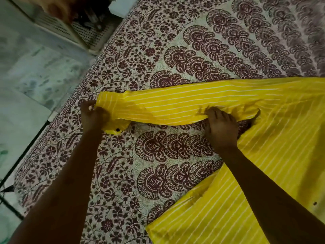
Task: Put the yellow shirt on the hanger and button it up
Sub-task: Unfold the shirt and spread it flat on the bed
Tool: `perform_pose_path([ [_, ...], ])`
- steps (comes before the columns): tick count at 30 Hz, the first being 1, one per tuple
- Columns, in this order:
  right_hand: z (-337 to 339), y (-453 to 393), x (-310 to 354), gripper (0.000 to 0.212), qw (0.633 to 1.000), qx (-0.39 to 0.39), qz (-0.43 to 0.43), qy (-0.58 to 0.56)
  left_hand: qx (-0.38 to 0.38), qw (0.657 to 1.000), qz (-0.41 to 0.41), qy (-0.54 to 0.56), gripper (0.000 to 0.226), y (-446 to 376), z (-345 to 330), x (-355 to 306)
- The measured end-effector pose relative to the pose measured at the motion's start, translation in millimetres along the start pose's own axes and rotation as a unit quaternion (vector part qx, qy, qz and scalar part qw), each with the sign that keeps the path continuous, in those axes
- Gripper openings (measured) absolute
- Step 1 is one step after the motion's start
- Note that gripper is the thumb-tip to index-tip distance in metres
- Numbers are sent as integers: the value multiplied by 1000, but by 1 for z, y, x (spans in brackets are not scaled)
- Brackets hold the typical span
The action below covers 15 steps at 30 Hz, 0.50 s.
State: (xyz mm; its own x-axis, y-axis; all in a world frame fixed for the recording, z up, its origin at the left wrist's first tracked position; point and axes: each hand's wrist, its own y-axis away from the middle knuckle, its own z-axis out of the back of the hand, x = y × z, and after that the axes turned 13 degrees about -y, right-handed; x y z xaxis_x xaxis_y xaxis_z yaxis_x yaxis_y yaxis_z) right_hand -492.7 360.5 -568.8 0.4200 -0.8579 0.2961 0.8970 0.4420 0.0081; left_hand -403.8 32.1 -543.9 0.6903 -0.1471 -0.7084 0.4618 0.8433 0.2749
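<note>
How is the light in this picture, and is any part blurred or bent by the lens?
Head view: the light is dim, so both forearms look nearly black; the yellow shirt stays the brightest thing. The top left corner is blurred. The wide lens bends the edge of the patterned bedsheet and the floor lines.

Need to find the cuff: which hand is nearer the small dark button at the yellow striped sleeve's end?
Left. The left hand grips the sleeve's cuff end, right beside the small dark button. The right hand pinches the yellow striped sleeve far along, near the shirt's body.
</note>
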Motion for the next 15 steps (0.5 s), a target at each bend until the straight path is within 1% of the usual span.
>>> perform_pose_path([
  [3,5,-2,3,47,999,-15,-1,-32,-42,987,-115,109,36,2,14,-17],
  [4,6,-2,5,50,999,-23,0,-39,-46,979,-139,144,39,-1,21,-20],
  [6,8,0,5,53,998,-32,3,-48,-59,968,-146,194,38,-6,32,-21],
  [8,5,6,5,51,998,-35,7,-42,-71,973,-96,197,34,-8,38,-9],
  [10,1,14,4,50,999,-37,10,-32,-70,989,-5,133,29,-2,37,10],
  [12,-5,21,2,51,999,-34,9,-25,-65,991,90,68,24,5,31,31],
  [13,-7,24,0,52,999,-31,7,-21,-63,990,114,59,24,6,26,39],
  [15,-11,24,-3,51,999,-29,13,-22,-56,992,107,46,16,6,17,45],
])
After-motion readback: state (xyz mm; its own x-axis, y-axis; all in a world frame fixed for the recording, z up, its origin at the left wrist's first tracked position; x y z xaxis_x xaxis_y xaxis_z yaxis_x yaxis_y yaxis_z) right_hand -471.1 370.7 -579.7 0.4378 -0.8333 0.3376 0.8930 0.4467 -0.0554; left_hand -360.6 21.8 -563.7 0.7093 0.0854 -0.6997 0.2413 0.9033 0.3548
